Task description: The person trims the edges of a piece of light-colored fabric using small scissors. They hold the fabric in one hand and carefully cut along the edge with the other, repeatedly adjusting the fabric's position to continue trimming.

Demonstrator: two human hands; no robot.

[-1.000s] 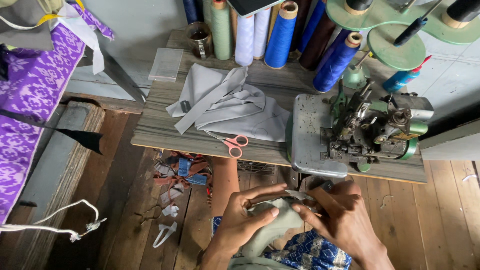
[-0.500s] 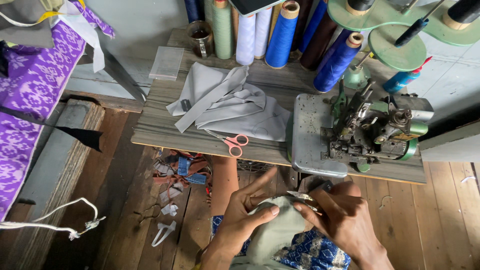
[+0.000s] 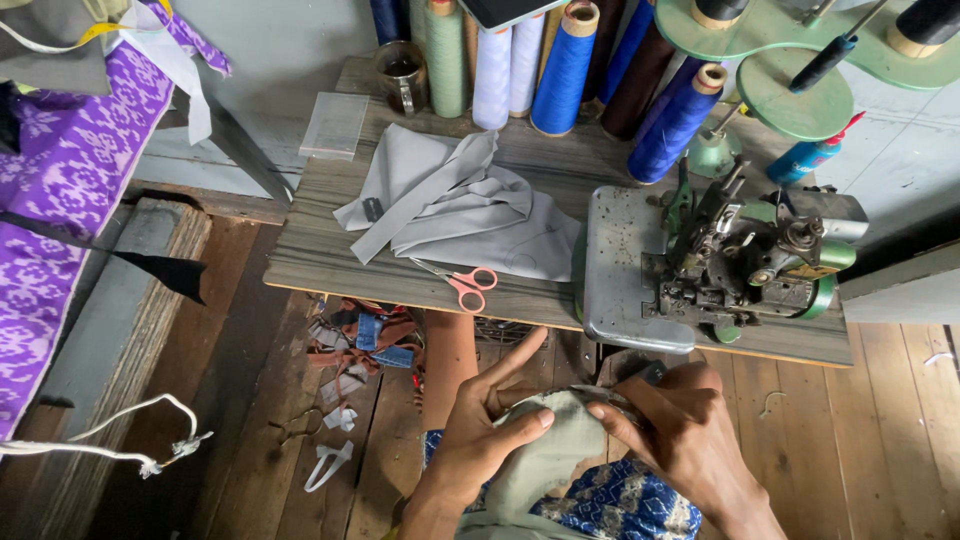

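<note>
Grey-green cloth [image 3: 545, 455] is lying bunched over my lap, low in the view and just in front of the wooden table [image 3: 330, 270], and I am holding it with both hands. My left hand [image 3: 490, 425] is gripping its left side, thumb pressing across the top of the fold while the forefinger is pointing up and away toward the table edge. My right hand [image 3: 685, 425] is closing over the right side of the same piece, fingers curled down and pinching the upper edge near my left thumb, so the two hands are nearly touching over the fabric. Under the cloth, a blue patterned garment [image 3: 620, 505] is showing on my lap. On the table above my hands, a sewing machine [image 3: 745, 265] is sitting on a grey metal plate [image 3: 620, 270] at the right, and a pile of pale grey fabric [image 3: 460, 210] is spreading across the middle. Pink-handled scissors [image 3: 470, 285] are lying at the near edge of that pile, well apart from my hands. Thread cones [image 3: 565, 65] in blue, white and green are standing in a row at the back, beside a metal cup [image 3: 400, 75]. Scraps [image 3: 365, 340] are littering the plank floor under the table, and purple patterned cloth [image 3: 70, 190] is hanging at the far left.
</note>
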